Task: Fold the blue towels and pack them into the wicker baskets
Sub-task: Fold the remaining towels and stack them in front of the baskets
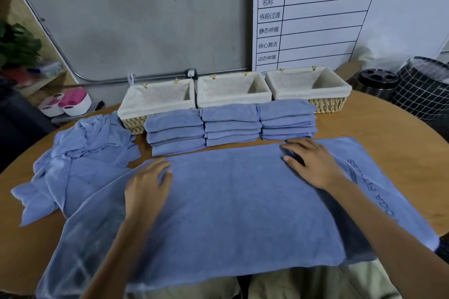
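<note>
Both hands are laid flat, fingers nearly straight and gripping nothing, on a spread blue towel [230, 201]: the left hand [147, 184] near its far left edge, the right hand [313, 162] at its far right edge. Its near edge is draped off the bench [388, 133], its printed lettering only partly legible. Three stacks of folded towels [228, 126] and a crumpled heap [80, 153] are seen before three lined wicker baskets [233, 90], whose fronts are partly hidden.

A blue towel [243, 192] lies spread flat at 6 o'clock. Three folded stacks [229, 126] sit before three lined wicker baskets [233, 91] at 12; crumpled towels [80, 153] lie at 9.
</note>
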The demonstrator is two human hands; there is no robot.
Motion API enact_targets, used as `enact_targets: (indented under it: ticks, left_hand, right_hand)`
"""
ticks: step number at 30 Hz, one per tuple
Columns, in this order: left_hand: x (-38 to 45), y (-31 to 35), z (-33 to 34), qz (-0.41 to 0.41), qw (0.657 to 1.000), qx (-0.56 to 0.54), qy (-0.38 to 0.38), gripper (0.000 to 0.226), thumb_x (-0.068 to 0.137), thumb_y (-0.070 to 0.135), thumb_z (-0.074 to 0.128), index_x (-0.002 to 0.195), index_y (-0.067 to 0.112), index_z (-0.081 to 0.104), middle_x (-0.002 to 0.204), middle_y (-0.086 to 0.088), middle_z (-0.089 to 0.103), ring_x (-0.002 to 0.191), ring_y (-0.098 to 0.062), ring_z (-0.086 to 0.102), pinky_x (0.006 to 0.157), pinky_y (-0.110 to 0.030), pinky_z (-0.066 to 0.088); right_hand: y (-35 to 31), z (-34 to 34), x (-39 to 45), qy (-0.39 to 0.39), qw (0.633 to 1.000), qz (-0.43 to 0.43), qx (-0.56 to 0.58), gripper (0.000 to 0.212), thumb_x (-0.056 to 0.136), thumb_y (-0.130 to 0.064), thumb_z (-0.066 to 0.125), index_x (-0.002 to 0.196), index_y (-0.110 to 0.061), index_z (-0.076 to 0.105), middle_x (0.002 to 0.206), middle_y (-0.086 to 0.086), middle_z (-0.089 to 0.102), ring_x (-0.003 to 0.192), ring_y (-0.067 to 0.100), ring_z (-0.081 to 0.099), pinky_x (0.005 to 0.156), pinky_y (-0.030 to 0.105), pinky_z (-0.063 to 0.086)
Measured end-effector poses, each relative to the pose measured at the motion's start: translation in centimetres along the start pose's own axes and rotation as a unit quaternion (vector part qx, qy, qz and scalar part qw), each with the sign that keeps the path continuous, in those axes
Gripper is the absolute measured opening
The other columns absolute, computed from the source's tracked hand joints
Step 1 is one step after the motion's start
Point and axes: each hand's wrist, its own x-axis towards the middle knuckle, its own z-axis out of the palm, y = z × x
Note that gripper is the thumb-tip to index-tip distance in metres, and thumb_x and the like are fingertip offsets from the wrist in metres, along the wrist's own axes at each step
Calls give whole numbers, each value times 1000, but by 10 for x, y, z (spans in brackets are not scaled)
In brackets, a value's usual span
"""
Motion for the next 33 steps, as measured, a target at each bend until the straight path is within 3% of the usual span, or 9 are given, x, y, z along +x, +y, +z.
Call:
enact_targets:
  ticks: [3,6,8,10,15,19,25,30,33]
  left_hand:
    - [17,-26,-18,-21,997,72,2,21,95,22,64,114,20,73,120,-4,69,106,-33,61,80,-46,51]
    - [40,-53,-30,-64,986,125,-88,27,93,36,67,115,22,72,118,-7,65,108,-37,57,86,-52,48]
    - [45,-62,-33,-68,986,92,-119,8,92,39,68,95,32,72,106,-2,64,100,-31,60,83,-48,50]
    - [49,-65,-35,-34,990,42,-130,19,91,32,70,76,40,61,91,5,62,88,-25,61,75,-42,50]
    - [59,-60,-43,-43,983,-100,-149,21,91,15,71,86,15,51,61,11,54,62,-1,50,63,-29,39]
    - [64,-64,-49,-10,986,-81,-148,26,90,29,73,99,17,51,83,5,58,76,-10,56,67,-31,41]
    - [72,-80,-39,99,976,188,-51,24,93,53,60,85,31,55,83,8,66,89,-27,61,75,-45,32]
    - [77,-90,-33,35,956,292,-11,23,95,36,65,84,15,63,82,-11,60,83,-36,56,71,-47,34]
    - [66,-64,-30,17,977,206,57,5,95,17,63,99,14,65,97,-14,52,88,-38,51,76,-52,40]
  right_hand:
    - [0,1,0,-2,1000,5,0,64,92,-64,27,131,-27,61,139,-5,56,129,23,50,102,45,41]
    - [0,-1,0,-12,1000,9,1,64,92,-65,26,132,-28,60,139,-6,56,129,22,49,102,44,40]
    - [0,0,1,-8,1000,9,4,64,92,-65,26,131,-28,60,138,-6,57,128,23,49,101,45,40]
    - [1,0,0,-5,1000,7,3,64,92,-65,26,131,-28,61,137,-6,57,127,23,50,100,45,41]
    - [-1,-2,1,-10,1000,9,-6,67,91,-66,24,133,-27,60,138,-5,56,127,24,49,101,44,39]
    - [-2,-2,2,-13,1000,7,-11,67,92,-65,24,132,-26,60,138,-3,57,126,25,49,99,45,40]
    - [-3,-2,0,-1,1000,5,-8,62,93,-63,29,129,-25,62,133,-3,59,123,25,51,96,45,42]
    - [-5,-4,0,-2,1000,6,-12,61,93,-62,29,129,-24,62,133,-2,59,122,26,52,96,45,42]
    - [-5,-3,0,-7,1000,3,-15,61,94,-61,28,130,-24,61,134,-2,58,122,25,52,97,45,42]
